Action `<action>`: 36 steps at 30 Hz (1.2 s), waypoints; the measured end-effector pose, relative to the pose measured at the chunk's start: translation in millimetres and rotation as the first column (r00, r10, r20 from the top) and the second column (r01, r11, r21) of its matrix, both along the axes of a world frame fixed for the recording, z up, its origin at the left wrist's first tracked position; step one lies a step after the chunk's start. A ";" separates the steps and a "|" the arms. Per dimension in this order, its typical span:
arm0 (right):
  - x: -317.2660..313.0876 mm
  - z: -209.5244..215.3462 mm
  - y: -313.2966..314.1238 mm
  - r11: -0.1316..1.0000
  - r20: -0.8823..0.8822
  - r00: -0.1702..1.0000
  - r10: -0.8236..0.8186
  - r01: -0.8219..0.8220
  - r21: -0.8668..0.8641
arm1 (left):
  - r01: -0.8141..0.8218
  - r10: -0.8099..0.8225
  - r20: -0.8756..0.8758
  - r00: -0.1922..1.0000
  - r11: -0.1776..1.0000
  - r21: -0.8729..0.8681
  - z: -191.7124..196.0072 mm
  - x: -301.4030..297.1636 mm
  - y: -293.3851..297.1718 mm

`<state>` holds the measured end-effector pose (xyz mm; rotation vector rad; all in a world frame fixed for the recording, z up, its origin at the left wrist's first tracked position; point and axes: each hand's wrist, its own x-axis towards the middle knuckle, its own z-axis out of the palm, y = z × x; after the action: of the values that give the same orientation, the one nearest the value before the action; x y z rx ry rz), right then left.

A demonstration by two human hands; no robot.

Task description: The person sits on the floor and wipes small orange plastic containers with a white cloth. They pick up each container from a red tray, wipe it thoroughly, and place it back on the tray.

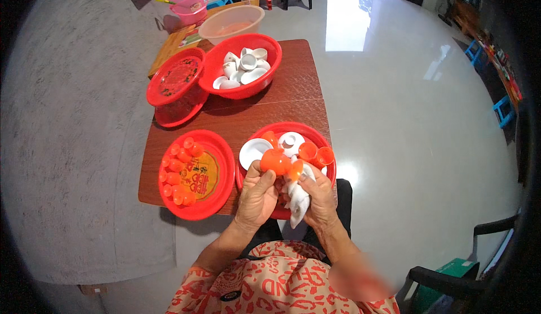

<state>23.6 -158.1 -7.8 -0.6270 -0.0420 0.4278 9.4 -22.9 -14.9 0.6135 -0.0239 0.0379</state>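
Orange vessel: it (275, 162) was held above the near red tray (293, 126), at the near edge of the bench (301, 83).
Left hand: its grip (259, 193) was closed, thumb and fingers against the vessel's lower side.
Right hand: its grip (321, 198) was closed on a bunched white cloth (300, 201), pressed to a smaller orange piece (294, 171); whether that piece belonged to the vessel could not be told.
Near tray contents: a white plate (253, 154) lay at nine o'clock of the vessel; orange cups (325, 156) stood around three o'clock.
Other vessels: small orange cups (185, 155) sat on the far-left tray (227, 165) at nine o'clock; white crockery (248, 62) filled a red basin (274, 55) at eleven o'clock.
Handling: the vessel was judged light, stiff and smooth, likely slippery if damp.
Recommended hold: around the rounded body, without loading the smaller piece sideways.
Cloth handling: judged soft and limp, best gathered close to the contact.
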 end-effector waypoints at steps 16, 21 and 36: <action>-2.5 -8.0 20.2 0.022 0.958 0.244 0.153 0.968 -0.250 | -0.144 0.152 -0.075 0.986 0.985 0.095 -4.9 -5.7 -12.0; -6.4 -25.1 22.3 0.067 0.957 0.269 0.111 0.959 -0.277 | -0.096 0.097 -0.152 0.984 0.995 0.010 -6.7 -6.9 -10.8; -17.9 -9.7 -6.5 0.471 0.781 0.625 -0.005 0.690 -0.550 | -0.031 0.021 -0.158 0.987 0.998 -0.061 -2.7 -4.7 4.4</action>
<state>5.7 -164.6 -17.5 -1.7237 -0.4475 -0.3475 4.8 -18.5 -17.6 0.5520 0.1373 0.0153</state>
